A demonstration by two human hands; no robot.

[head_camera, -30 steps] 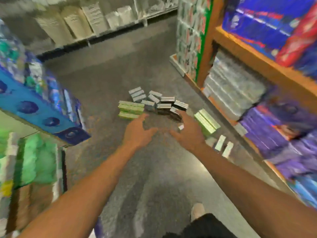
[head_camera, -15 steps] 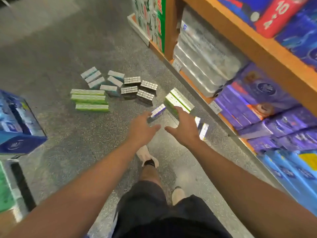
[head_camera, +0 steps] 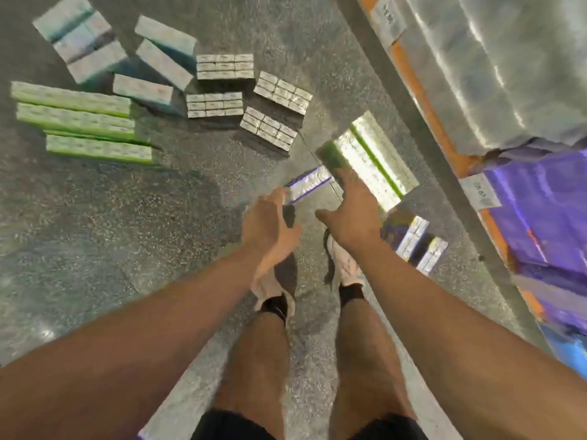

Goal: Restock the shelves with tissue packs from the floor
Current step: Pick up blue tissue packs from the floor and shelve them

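- purple pack: small, white with purple edges, flat on the floor just ahead of both hands.
- left hand: fingers straight and loose, holding nothing; fingertips at the near end of the purple pack, contact blurred and not certain.
- right hand: spread, thumb out to the left, holding nothing; fingers reach over the near end of the green pack, contact not clear.
- green pack: large, glossy, white and green, lying at a slant on the floor just right of the purple pack, near the shelf edge.
- two purple packs: side by side on the floor, right of the right wrist.
- grey packs: four bundles of small packs, clustered on the floor beyond the hands.
- pale teal packs: several, scattered at the far left of the grey ones.
- long green packs: three or so, laid in parallel rows at far left.
- shelf: orange edge with price tags, along the right; holds clear-wrapped silver bundles and purple bundles.
- person: bare legs, dark shorts, pale shoes, standing on the floor below the hands.
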